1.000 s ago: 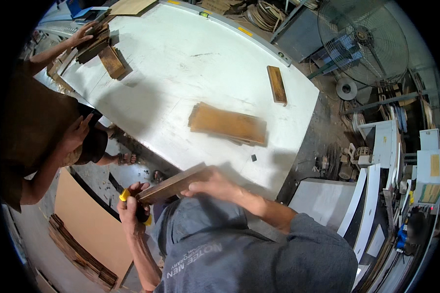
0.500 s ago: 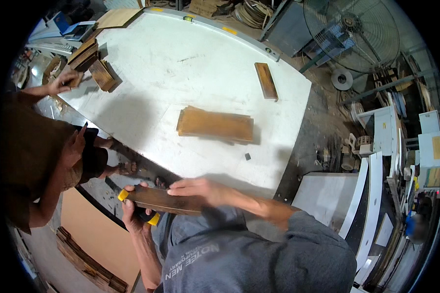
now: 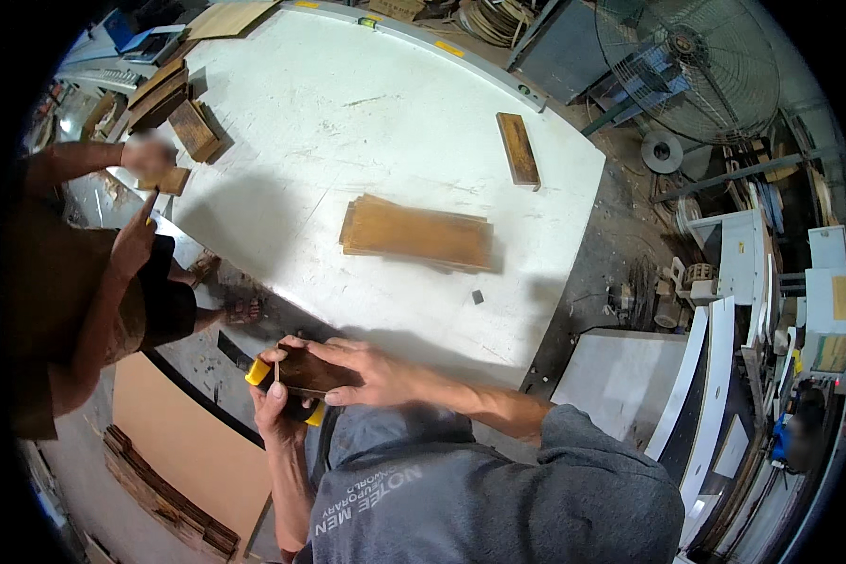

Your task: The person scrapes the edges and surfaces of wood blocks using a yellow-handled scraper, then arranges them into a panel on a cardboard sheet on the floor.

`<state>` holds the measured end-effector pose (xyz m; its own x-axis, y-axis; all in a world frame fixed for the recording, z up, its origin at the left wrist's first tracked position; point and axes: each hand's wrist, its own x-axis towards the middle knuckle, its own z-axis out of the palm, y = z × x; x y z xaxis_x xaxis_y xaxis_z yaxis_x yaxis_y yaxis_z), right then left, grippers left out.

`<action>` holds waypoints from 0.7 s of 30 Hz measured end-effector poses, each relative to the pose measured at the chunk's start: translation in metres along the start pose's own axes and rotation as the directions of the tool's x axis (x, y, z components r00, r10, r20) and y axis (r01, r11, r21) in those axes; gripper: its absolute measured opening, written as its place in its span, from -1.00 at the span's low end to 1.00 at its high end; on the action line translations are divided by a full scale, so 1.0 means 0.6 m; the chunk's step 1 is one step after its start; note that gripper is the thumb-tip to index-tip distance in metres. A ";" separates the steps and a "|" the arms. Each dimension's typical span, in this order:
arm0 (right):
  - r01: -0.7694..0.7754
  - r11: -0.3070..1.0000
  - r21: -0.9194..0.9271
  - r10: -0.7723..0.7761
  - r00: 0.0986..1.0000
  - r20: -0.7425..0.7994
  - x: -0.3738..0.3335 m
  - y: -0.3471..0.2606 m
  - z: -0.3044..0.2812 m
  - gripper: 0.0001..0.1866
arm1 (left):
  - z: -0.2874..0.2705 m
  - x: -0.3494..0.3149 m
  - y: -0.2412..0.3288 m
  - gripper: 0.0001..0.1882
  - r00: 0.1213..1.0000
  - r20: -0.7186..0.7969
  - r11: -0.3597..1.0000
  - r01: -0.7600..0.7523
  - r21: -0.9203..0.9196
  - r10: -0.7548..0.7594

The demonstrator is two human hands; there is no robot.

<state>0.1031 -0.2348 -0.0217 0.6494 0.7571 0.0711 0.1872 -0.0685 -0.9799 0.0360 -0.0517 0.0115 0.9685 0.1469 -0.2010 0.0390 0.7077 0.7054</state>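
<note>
Near the table's front edge, I hold a dark brown wooden plank (image 3: 312, 372) in front of my chest. My left hand (image 3: 271, 406) is closed around its left end, together with a yellow-and-black tool (image 3: 258, 371) whose kind I cannot make out. The tool sits against the plank's end, partly behind my fingers. My right hand (image 3: 374, 373) grips the plank's other side, fingers over its top edge and thumb at the lower edge. Beyond my hands, a stack of brown planks (image 3: 418, 233) lies on the white table (image 3: 282, 103), with a small dark square chip (image 3: 477, 297) nearby.
One plank (image 3: 519, 150) lies at the right of the table; a long level (image 3: 423, 39) runs along its far edge. At left, a co-worker's hand (image 3: 148, 158) is at a wood piece beside more stacked planks (image 3: 195, 132). A caged fan (image 3: 688, 52) stands far right.
The plank in my hands has turned and looks shorter, and my right hand has moved left along it. The co-worker's hand has moved right, to the table's edge.
</note>
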 end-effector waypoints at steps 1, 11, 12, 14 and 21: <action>0.030 1.000 0.008 -0.030 1.000 -0.005 -0.001 0.004 -0.001 -0.09 | 0.000 0.000 -0.005 -0.50 1.000 -0.005 1.000 -0.002 -0.019 0.002; 0.176 0.980 -0.088 -0.181 0.982 -0.054 0.006 0.028 0.002 -0.21 | -0.008 0.009 -0.007 -0.64 0.979 -0.090 0.955 0.152 -0.256 -0.180; 0.095 0.985 -0.142 -0.091 0.995 0.030 0.019 0.001 -0.016 -0.20 | -0.011 0.002 0.001 -0.64 0.960 -0.191 0.958 0.157 -0.242 -0.206; -0.004 0.976 -0.216 0.013 0.999 0.038 0.024 0.000 -0.033 -0.23 | 0.014 0.026 0.002 -0.60 0.931 -0.290 0.975 0.212 -0.061 -0.220; -0.016 0.775 -0.631 -0.029 0.998 -0.061 0.046 0.060 -0.038 -0.28 | -0.123 -0.027 -0.013 -0.57 0.827 -0.417 0.905 0.424 0.022 -0.377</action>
<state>0.1443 -0.2311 -0.0508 0.6875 0.7176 0.1111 0.6000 -0.4753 -0.6435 0.0022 -0.0085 -0.0410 0.6838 0.1423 -0.7157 0.4517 0.6877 0.5683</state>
